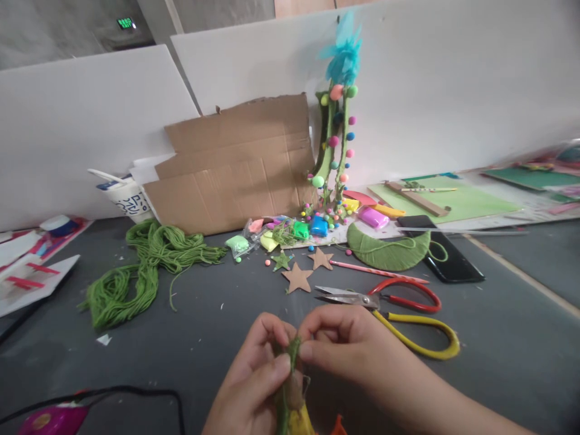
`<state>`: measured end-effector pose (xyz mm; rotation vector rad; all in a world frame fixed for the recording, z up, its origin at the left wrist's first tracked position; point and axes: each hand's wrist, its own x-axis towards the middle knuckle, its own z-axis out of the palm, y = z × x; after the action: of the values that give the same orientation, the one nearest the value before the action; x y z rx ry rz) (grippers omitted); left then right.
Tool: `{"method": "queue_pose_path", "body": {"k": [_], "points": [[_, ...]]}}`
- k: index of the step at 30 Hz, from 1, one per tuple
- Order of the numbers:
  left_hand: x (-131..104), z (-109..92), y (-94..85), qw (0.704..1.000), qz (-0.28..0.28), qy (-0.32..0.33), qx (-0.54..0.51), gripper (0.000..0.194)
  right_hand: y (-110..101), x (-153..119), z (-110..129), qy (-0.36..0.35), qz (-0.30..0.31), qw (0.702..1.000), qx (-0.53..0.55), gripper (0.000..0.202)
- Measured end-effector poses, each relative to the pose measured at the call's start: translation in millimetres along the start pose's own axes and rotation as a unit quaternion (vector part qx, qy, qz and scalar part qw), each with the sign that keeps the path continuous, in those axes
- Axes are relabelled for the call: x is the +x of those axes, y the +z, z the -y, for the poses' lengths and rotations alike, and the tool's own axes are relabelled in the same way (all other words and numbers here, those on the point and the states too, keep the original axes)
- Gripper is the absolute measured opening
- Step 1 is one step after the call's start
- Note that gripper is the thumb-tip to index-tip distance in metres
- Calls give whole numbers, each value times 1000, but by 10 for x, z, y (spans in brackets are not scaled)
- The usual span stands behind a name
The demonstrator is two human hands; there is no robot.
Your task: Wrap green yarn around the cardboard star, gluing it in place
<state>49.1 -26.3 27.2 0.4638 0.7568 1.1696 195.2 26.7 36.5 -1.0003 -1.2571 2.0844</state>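
Between my two hands, low in the middle of the view, is a small piece partly wrapped in green yarn (294, 352), with bare brown and yellow below the wrap. My left hand (258, 374) grips it from the left, thumb and fingers closed on it. From the right, the thumb and index finger of my right hand (342, 338) pinch at its green tip. Scissors (362, 299) with one red and one yellow handle lie just beyond my right hand. Two brown cardboard stars (298, 278) and a green star (281, 260) rest ahead of my hands.
A green yarn bundle (149, 266) lies at the left. Behind stand cardboard (235, 175) and a tall pom-pom decorated piece (333, 139). A yarn-wrapped crescent (389, 248) and a black phone (453, 260) lie right. A cable (136, 389) and pink object (54, 420) are near left.
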Motion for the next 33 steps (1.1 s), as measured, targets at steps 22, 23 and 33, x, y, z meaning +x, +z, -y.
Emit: {"method": "queue_pose_path", "body": {"k": [22,23,33], "points": [[-12,-56,57,995,-86,-29,27,14,87,-33,-48,-58,-69,990,-112,10],[-12,-63,51,994,-93,-32,37,13,83,-31,-47,-61,-71,989,-118,10],[-31,-84,-10,988,-104,-37,107,16,67,-31,-26,-90,-63,966,-234,13]]}}
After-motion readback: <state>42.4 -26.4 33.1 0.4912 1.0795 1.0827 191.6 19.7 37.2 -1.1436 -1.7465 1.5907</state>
